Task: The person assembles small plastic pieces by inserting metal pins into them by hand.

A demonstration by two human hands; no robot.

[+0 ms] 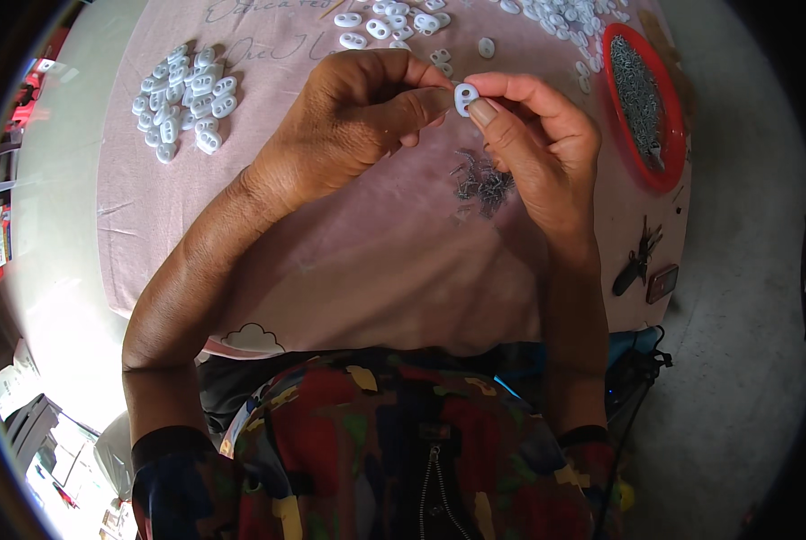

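Observation:
My right hand (552,135) pinches a small white oval plastic piece with two holes (465,93) between thumb and forefinger, raised above the cloth. Close against its left edge, my left hand (349,121) has thumb and forefinger pressed together; whatever sits in that pinch is too small to make out. A little heap of grey metal screws or pins (482,191) lies on the cloth, partly covered by my right hand. Similar white pieces form a pile at the left (187,94) and a looser group (394,20) beyond my hands.
A pink cloth (376,270) covers the table. Toward the far right are many more white pieces (561,16) and a red tray (679,148) of small metal parts. Dark-handled keys or tools (635,268) and a small dark red device (662,283) lie near the right edge.

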